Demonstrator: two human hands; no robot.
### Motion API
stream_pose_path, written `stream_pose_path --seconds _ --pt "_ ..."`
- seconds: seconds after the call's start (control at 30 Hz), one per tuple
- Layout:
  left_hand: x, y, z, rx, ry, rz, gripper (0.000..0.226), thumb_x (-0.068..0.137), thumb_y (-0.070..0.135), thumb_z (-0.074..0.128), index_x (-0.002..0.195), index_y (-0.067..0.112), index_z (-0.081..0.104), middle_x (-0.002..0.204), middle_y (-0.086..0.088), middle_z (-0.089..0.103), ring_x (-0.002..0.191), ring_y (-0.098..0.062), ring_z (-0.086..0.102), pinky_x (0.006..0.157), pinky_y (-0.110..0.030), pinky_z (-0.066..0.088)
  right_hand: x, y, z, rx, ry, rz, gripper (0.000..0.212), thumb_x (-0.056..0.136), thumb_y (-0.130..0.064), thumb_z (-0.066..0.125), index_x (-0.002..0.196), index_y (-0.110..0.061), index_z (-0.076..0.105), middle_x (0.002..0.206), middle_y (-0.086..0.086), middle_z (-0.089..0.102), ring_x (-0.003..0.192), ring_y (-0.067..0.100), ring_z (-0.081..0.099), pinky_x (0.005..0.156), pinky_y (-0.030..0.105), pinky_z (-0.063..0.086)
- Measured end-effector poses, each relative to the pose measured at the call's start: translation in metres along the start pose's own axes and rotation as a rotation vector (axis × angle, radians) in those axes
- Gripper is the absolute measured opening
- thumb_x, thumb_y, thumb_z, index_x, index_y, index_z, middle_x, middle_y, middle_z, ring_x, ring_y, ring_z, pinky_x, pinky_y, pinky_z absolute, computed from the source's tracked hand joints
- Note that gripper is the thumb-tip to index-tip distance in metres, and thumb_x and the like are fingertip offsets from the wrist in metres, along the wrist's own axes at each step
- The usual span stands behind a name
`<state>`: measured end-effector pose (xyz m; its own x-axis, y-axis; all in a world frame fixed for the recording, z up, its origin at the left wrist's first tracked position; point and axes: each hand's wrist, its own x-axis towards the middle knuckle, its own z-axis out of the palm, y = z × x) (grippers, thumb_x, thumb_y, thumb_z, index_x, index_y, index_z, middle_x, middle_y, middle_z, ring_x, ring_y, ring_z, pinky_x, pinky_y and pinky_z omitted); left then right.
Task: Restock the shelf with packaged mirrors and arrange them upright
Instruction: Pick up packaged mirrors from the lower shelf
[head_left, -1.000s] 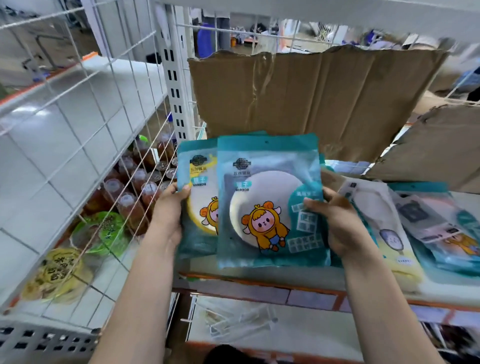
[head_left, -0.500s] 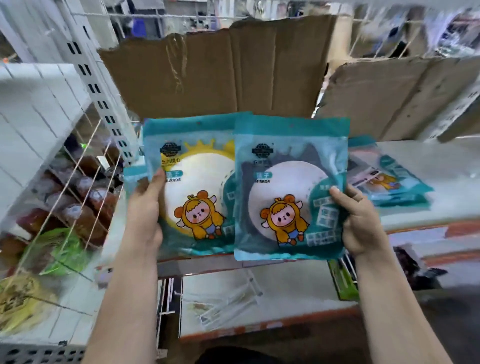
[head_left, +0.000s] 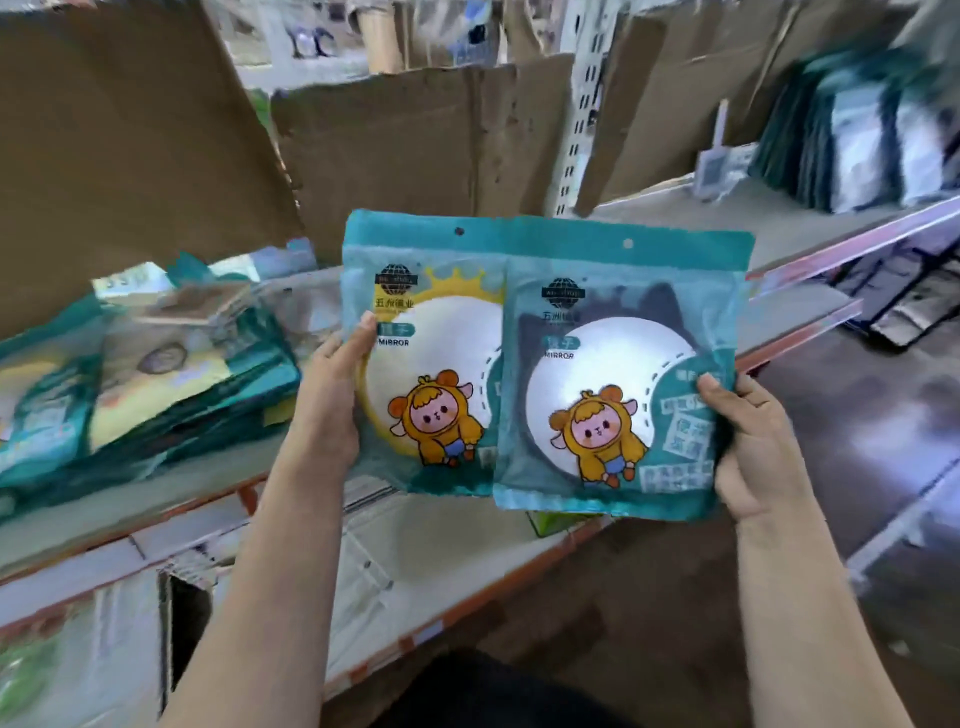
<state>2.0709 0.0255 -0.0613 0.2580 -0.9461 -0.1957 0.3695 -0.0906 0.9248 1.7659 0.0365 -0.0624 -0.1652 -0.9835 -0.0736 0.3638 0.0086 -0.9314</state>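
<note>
Well, left hand (head_left: 331, 410) grips the yellow-rimmed pack (head_left: 431, 353), right hand (head_left: 753, 447) the dark-rimmed pack (head_left: 613, 374) overlapping it; flat packs (head_left: 171, 374) clutter the shelf (head_left: 218, 467) at left, cardboard (head_left: 415, 145) behind.

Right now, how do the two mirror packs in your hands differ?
The yellow-framed pack has a crown-like yellow rim; the dark-framed pack has a dark rim with ear-like points. The dark-framed pack overlaps the yellow-framed pack in front. The left hand grips the yellow-framed pack, the right hand the dark-framed pack. Both: teal bags, same cartoon, upright.
</note>
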Motion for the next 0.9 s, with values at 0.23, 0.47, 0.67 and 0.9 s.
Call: stream_pose_path --seconds 0.23,0.47,0.67,0.9 --pt "-0.001 -0.056 0.140 0.051 -0.190 -0.009 0.024 0.090 0.034 0.055 0.101 0.016 0.067 0.096 -0.008 0.072 0.082 -0.022 0.070 0.066 -0.030 0.056 0.006 -0.043 -0.125 -0.005 0.158 -0.091 0.015 0.091 -0.003 0.049 0.090 -0.012 0.061 0.073 -0.006 0.072 0.066 0.008 0.067 0.060 0.021 0.055" --pt "-0.002 -0.102 0.255 0.076 -0.260 -0.032 0.019 0.091 0.027 0.058 0.096 0.011 0.067 0.084 -0.002 0.074 0.075 -0.016 0.070 0.063 -0.025 0.055 0.007 -0.072 -0.225 0.035 0.333 -0.102 0.018 0.085 -0.007 0.056 0.079 -0.017 0.069 0.075 -0.004 0.073 0.066 0.009 0.067 0.060 0.022 0.056" --pt "0.024 -0.129 0.333 0.128 -0.303 -0.082 0.025 0.090 0.032 0.058 0.102 0.012 0.067 0.095 -0.007 0.072 0.081 -0.021 0.070 0.070 -0.032 0.056 0.041 -0.082 -0.279 0.060 0.442 -0.086 0.012 0.088 -0.006 0.054 0.088 -0.013 0.064 0.076 -0.003 0.073 0.068 0.011 0.068 0.065 0.025 0.058" --pt "0.078 -0.168 0.451 0.136 -0.315 -0.098 0.025 0.087 0.040 0.061 0.095 0.017 0.066 0.085 0.000 0.071 0.079 -0.019 0.068 0.079 -0.037 0.054 0.122 -0.113 -0.351 0.059 0.526 -0.103 0.012 0.089 -0.003 0.053 0.086 -0.010 0.062 0.072 -0.003 0.073 0.063 0.010 0.068 0.055 0.020 0.054"
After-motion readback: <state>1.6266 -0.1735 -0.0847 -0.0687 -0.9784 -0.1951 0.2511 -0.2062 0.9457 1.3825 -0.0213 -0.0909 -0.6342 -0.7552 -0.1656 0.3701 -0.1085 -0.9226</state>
